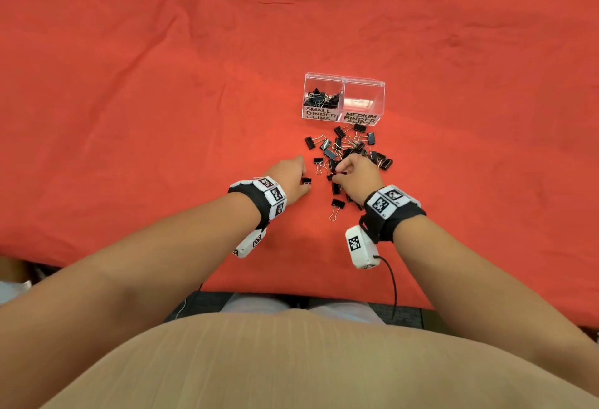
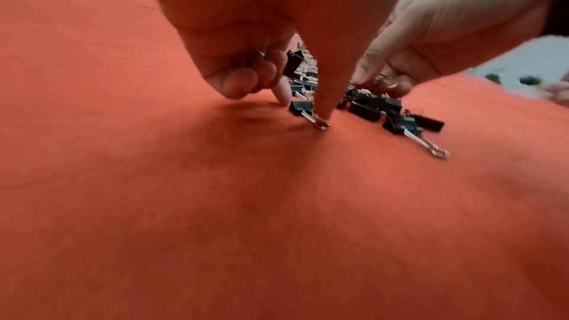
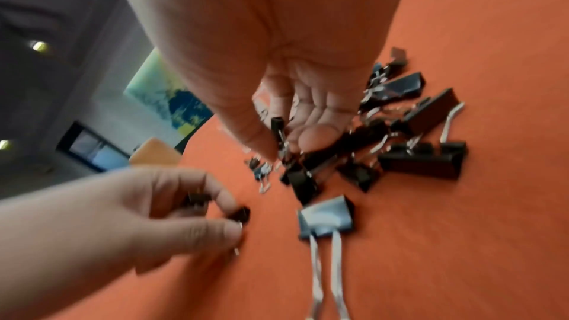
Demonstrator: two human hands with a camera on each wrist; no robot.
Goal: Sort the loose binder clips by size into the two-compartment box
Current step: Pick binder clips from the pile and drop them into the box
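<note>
- Desk covered by a wrinkled matte orange-red cloth (image 1: 162, 100); near edge at the person's torso.
- Both forearms carry black fabric wrist straps with white blocks printed in black-and-white square markers (image 1: 274, 193).
- Left hand (image 1: 287, 178): fingers curled down, thumb and forefinger tips pinching a small black metal binder clip with silver wire handles (image 2: 303, 110) that lies on the cloth. Another clip looks tucked in the curled fingers, blurred.
- Right hand (image 1: 358, 176): fingers curled, thumb and fingertips pinching a small black clip (image 3: 278, 130) above the near part of the pile.
- A lone black clip with looped wire handles (image 1: 336, 208) lies nearest the person, just beside the right wrist.
- Scattered pile of loose black folded-steel binder clips with thin silver wire handles (image 1: 350, 147), sizes mixed, many overlapping, between the hands and the box.
- Beyond the pile: clear hard-plastic two-compartment box (image 1: 343, 98), rectangular, glossy walls.
- Left compartment, labelled SMALL BINDER CLIPS (image 1: 321, 113), holds a heap of small black clips.
- Right compartment, labelled MEDIUM BINDER CLIPS (image 1: 361, 118); no clips seen inside.
</note>
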